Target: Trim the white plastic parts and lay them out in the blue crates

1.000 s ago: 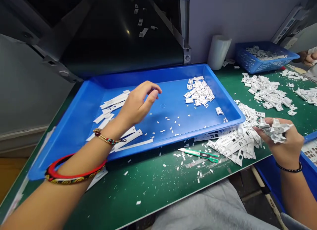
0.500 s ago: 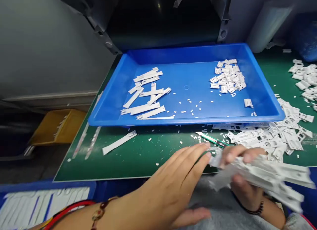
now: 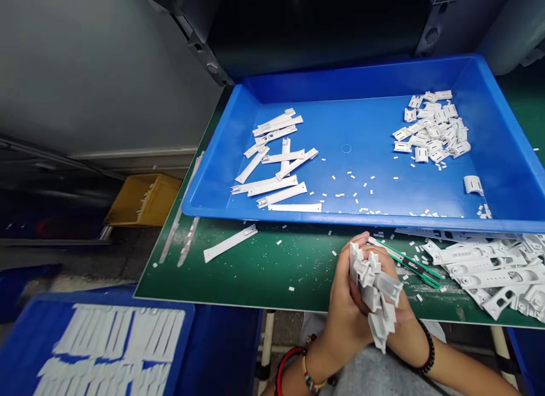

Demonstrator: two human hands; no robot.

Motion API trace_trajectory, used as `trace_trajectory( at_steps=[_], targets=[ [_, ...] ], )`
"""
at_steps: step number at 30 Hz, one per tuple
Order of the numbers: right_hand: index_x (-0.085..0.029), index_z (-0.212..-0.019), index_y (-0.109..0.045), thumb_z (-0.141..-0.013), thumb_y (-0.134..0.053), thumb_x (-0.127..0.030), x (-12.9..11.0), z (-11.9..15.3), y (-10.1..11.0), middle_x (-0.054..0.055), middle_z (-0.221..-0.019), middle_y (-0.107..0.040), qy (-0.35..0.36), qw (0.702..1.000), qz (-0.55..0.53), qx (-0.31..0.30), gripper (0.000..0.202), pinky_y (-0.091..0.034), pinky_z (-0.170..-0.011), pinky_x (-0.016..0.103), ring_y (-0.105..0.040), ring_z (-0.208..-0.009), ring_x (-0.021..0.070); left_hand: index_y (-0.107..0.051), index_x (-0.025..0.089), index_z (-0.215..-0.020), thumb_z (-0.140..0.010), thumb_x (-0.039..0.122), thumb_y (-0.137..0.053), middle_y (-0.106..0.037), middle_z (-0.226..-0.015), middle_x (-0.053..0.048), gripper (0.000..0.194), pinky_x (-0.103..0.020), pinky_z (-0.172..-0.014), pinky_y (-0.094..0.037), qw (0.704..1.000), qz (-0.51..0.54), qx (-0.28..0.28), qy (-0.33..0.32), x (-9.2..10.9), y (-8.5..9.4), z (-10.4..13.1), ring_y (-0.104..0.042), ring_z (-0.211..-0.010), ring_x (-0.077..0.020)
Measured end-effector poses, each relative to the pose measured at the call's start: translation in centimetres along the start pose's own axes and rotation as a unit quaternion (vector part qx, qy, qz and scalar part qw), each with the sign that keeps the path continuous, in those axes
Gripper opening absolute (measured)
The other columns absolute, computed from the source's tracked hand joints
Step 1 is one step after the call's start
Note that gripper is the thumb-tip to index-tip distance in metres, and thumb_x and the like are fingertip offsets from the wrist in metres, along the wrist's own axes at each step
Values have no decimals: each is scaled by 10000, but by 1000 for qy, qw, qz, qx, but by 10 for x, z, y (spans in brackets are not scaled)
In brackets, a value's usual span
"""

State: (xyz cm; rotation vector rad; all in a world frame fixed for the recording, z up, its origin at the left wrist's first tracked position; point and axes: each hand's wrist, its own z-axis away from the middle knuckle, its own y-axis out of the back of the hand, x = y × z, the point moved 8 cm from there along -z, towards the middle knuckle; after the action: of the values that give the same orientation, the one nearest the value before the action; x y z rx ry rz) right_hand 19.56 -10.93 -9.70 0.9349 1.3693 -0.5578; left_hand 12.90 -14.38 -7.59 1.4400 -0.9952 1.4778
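"Green bench [image 3: 306, 265] under you, sprinkled with tiny scraps [image 3: 291, 288], and a blue tray [image 3: 383, 218] across it. Where were your hands?"

"By the bench's front edge. Your left hand [image 3: 347, 313] and right hand [image 3: 404, 328] were cupped together, fingers curled closed around a bundle [image 3: 377, 302] of white parts, whose ends faced up toward you."

"What could have gone wrong for you?"

"Your knife [image 3: 411, 263] seemed the first worry. It lay just beyond your hands, blade end toward your fingertips; I couldn't tell how much blade was out, or whether you touched it. Pushing forward without looking could have nicked you."

"And your grip?"

"The ends stuck out unevenly, so your squeeze probably didn't bear equally on every piece. Had you eased either hand, an inner one could have slid out, perhaps onto your lap [image 3: 361, 376] or the floor [image 3: 293, 323]."

"Anything beside you?"

"A heap [image 3: 489, 268] of pieces lay loose on your right, past the knife; a dropped part could have got lost there. One loose strip [image 3: 230, 242] lay on your left, outside the tray, where a careless sweep could have knocked it off. Jolting the tray might also have scattered your clips [image 3: 438, 126] toward the long strips [image 3: 276, 184]."
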Motion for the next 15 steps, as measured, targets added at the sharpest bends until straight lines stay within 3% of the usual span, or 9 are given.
trace_trajectory(
  at_steps=[4,8,12,15],
  targets=[
    [-280,-1519,-322,-930,-489,-226,-34,8,6,116,-1351,-511,131,974,180,-28,615,-435,-1077,471,-466,-1295,276,-334,377,-1422,-890,570,-592,-486,-1426,-101,622,-559,-1190,-372,1000,-5,2,8,9,5,-4,-443,-1386,-301],
    [-192,-1608,-111,-930,-520,-259,-55,7,5,172,-1486,-373,205,928,304,-62,795,-312,-1155,537,-270,-1444,331,-366,306,-1388,-896,650,-522,-572,-1259,-113,620,-534,-1141,-415,998,28,33,53,1,14,-6,-510,-1303,-297],
    [-174,-1608,-125,-908,-553,-323,-66,-1,7,169,-1565,-307,222,921,301,-112,834,-394,-1098,544,-283,-1449,365,-394,307,-1258,-928,614,-483,-612,-1018,-59,459,-467,-956,-528,992,32,117,24,-6,34,-4,-647,-984,-237],
    [-252,-1580,-251,-896,-591,-345,-63,-2,28,157,-1496,-407,190,947,246,-79,769,-472,-1028,543,-415,-1366,375,-379,337,-1159,-972,497,-461,-552,-792,26,259,-432,-814,-556,975,-6,200,-97,11,57,4,-612,-680,-172]
  ],
)
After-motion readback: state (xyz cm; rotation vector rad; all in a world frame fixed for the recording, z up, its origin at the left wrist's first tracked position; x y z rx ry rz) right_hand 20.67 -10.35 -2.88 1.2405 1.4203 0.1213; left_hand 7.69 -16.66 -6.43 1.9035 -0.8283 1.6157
